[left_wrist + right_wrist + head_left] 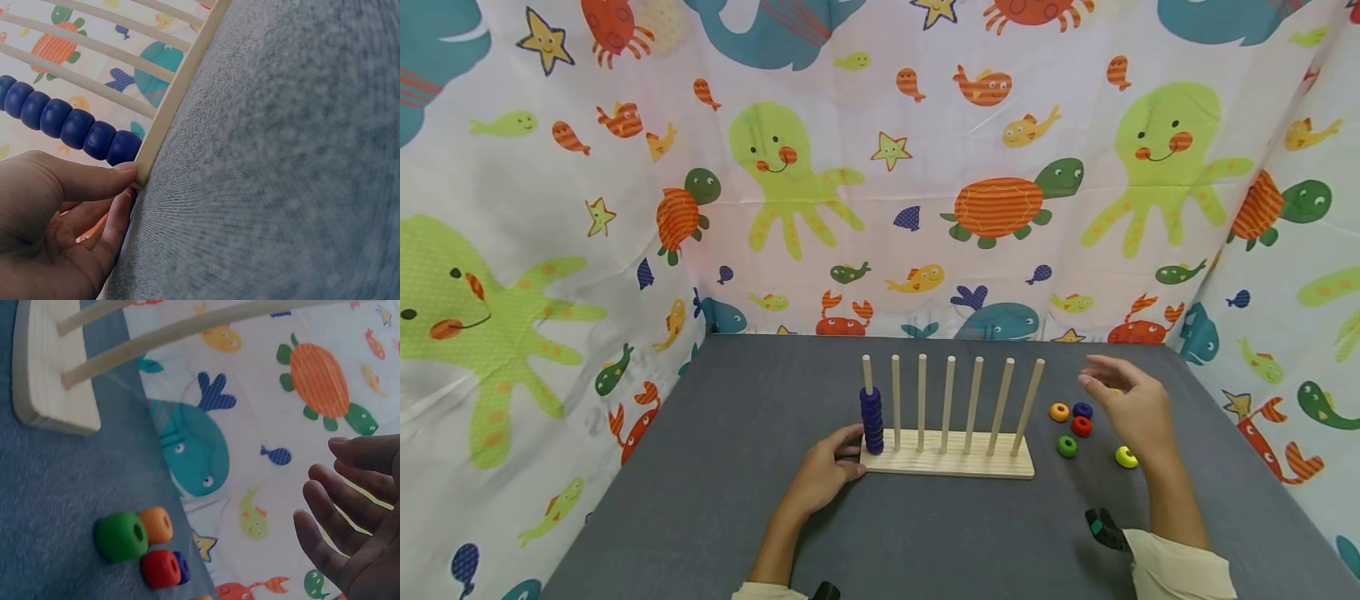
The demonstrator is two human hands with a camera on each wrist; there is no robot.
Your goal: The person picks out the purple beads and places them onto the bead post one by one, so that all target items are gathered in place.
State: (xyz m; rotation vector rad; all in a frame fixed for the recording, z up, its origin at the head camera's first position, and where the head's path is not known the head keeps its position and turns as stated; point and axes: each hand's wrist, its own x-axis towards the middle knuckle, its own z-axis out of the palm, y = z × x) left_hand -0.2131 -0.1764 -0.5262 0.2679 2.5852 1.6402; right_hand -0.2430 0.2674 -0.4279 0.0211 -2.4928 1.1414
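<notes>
A wooden peg rack point(947, 465) with several upright pegs stands on the table. A stack of blue beads point(872, 421) sits on its leftmost peg; the other pegs are bare. My left hand point(826, 471) holds the left end of the base between thumb and fingers, and in the left wrist view the thumb point(106, 180) presses the base's corner. Right of the rack, my right hand point(1138, 408) hovers with loosely bent fingers and holds nothing. Near it lie an orange bead point(1059, 412), a blue bead point(1082, 410), a red bead point(1081, 427), a green bead point(1067, 447) and a yellow bead point(1126, 457).
Another yellowish bead point(1116, 391) is mostly hidden behind my right hand. The grey table point(715, 433) extends around the rack. A white curtain point(850, 200) printed with sea animals hangs behind and at both sides. A black band part point(1107, 530) sits by my right sleeve.
</notes>
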